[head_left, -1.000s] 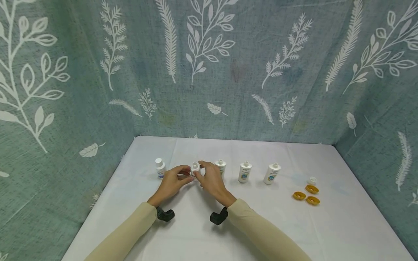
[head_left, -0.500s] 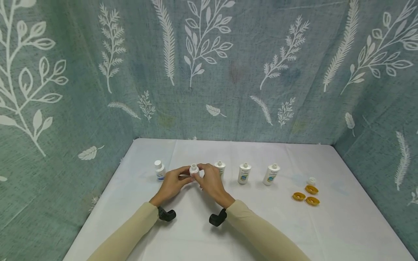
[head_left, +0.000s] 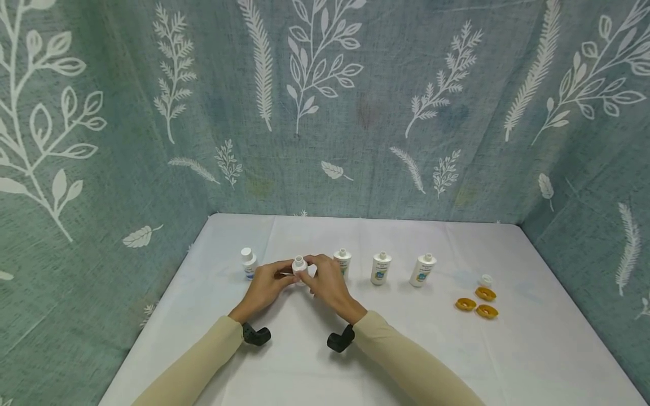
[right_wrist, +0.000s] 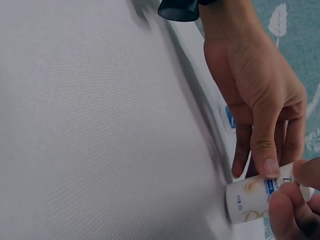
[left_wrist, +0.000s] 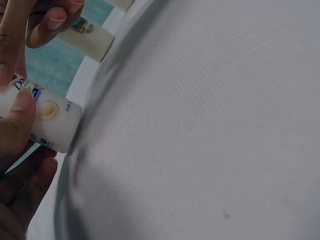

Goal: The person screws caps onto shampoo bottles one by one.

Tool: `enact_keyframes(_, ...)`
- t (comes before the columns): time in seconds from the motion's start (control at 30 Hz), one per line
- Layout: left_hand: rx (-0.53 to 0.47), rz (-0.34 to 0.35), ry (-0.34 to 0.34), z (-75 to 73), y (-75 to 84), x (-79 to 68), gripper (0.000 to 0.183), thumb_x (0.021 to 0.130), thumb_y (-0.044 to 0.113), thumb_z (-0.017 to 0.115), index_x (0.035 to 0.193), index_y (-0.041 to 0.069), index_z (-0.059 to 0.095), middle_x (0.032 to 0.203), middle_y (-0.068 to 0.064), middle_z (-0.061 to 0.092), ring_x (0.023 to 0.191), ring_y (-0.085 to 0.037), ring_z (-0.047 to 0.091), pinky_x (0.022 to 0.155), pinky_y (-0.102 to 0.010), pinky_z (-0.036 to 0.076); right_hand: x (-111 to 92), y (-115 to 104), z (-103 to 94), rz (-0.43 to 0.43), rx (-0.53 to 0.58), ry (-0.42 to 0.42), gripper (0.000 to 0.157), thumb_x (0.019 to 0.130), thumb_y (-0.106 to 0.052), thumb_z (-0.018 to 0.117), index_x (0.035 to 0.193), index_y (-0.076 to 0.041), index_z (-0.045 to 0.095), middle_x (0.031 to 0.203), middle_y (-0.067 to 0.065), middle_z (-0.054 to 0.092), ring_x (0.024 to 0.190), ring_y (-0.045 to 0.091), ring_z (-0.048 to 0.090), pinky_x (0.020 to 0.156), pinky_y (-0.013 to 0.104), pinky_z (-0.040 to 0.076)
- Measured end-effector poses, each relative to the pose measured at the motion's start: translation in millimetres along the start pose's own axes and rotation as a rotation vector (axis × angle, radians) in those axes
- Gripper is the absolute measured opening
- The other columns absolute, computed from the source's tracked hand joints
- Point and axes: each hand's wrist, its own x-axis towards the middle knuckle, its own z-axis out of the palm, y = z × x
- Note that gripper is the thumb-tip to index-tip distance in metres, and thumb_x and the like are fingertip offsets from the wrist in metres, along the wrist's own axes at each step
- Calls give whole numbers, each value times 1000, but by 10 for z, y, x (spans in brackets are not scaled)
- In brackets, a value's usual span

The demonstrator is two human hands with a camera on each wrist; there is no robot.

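Observation:
In the head view, a small white bottle [head_left: 299, 265] stands between the two hands, its bare narrow neck uppermost. My left hand [head_left: 266, 286] grips it from the left; the left wrist view shows the thumb [left_wrist: 24, 100] lying across its printed label. From the other side my right hand [head_left: 327, 280] pinches the bottle's upper part with thumb and fingers. The right wrist view shows these right fingertips [right_wrist: 282, 200] close to the neck end, which they partly hide. The bottle's base is at or just above the white cloth; I cannot tell which.
Left of the hands stands a white bottle with a cap [head_left: 247, 263]. On the right are three uncapped bottles, one partly behind my right hand [head_left: 343, 260], then a middle one [head_left: 380, 269] and a far one [head_left: 422, 270]. Three orange-brown rings [head_left: 486, 311] lie beside a small white cap-like piece [head_left: 486, 279].
The held bottle has shifted slightly left and towards me. My right thumb and fingers have closed in around its upper part. The other bottles and the rings stay put.

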Motion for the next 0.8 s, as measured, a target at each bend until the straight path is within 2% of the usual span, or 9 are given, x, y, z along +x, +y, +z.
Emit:
enact_keyframes(0.17,-1,8,1,-25,14,-83,43,92,15,79,133,5,68,119,-8,74,105,-22,71,89,-35,60,-40,-11,-34,-18,26,-26,36,93,-23,80,124,-6,72,111,10,69,41,-5,52,58,20,51)
enact_keyframes(0.27,9,28,9,-27,22,-126,44,91,18,80,132,6,69,115,-6,75,103,-20,71,87,-34,60,-72,-16,-65,-33,31,-43,36,93,-25,80,124,-8,72,113,10,69,42,-5,53,67,19,50)
enact_keyframes(0.4,8,53,27,-22,71,-178,45,88,19,83,129,6,70,113,-5,76,100,-19,72,84,-34,61,-116,-15,-118,-51,55,-74,37,94,-26,79,126,-8,72,116,11,69,43,-3,54,61,18,51)
enact_keyframes(0.5,-21,43,32,-12,129,-234,43,87,18,84,127,6,72,112,-4,76,98,-19,72,83,-34,61,-158,-6,-162,-70,71,-105,37,94,-25,78,127,-9,71,115,11,69,44,-2,54,44,20,49)
enact_keyframes(0.53,-33,39,31,-4,149,-255,43,87,17,85,126,7,72,112,-4,76,98,-18,72,83,-34,61,-175,-2,-180,-77,72,-115,37,94,-25,78,127,-9,71,115,11,69,44,-2,54,42,20,48)
enact_keyframes(0.8,-66,28,37,107,271,-412,41,83,17,87,122,11,74,106,3,76,94,-15,72,81,-31,60,-334,31,-333,-146,24,-144,34,93,-27,80,123,-12,73,110,3,72,51,-2,51,47,18,47)
